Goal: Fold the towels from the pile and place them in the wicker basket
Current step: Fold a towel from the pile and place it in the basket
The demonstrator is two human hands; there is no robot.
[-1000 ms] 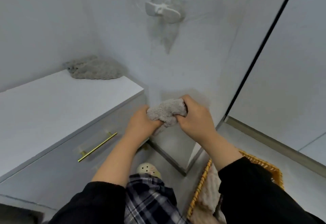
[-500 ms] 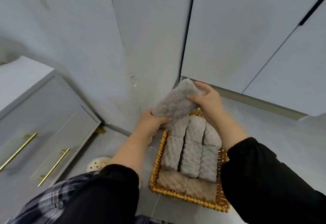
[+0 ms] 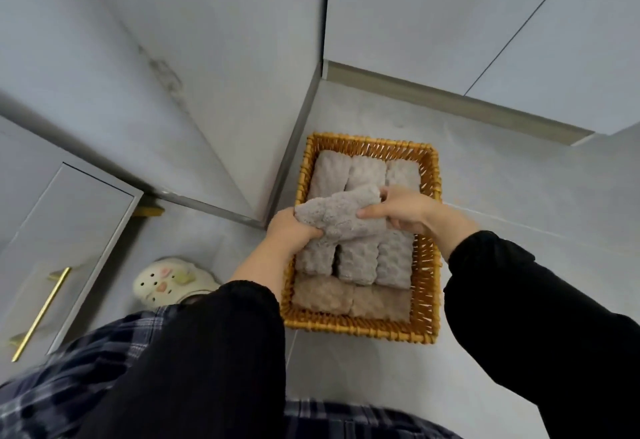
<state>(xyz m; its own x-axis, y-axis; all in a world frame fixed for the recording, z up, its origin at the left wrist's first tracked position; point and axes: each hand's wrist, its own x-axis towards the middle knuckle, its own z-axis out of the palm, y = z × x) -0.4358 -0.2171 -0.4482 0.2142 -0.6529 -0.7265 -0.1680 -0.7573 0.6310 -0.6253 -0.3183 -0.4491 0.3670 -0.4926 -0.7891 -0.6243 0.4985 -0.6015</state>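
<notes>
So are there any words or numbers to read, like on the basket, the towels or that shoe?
None. No words, numbers or signs show on the wicker basket, the grey towel that the left hand and the right hand hold, the towels in the basket, the cream shoe or the drawers.

I have both arms stretched forward and down, black sleeves (image 3: 207,352) ending short of the bare wrists. My left grip (image 3: 294,235) is curled round the near-left end of the folded towel (image 3: 341,213), thumb over the top. My right grip (image 3: 405,212) pinches the opposite end, thumb laid across the top, fingers curled over the far edge. The two grips are near each other.
</notes>
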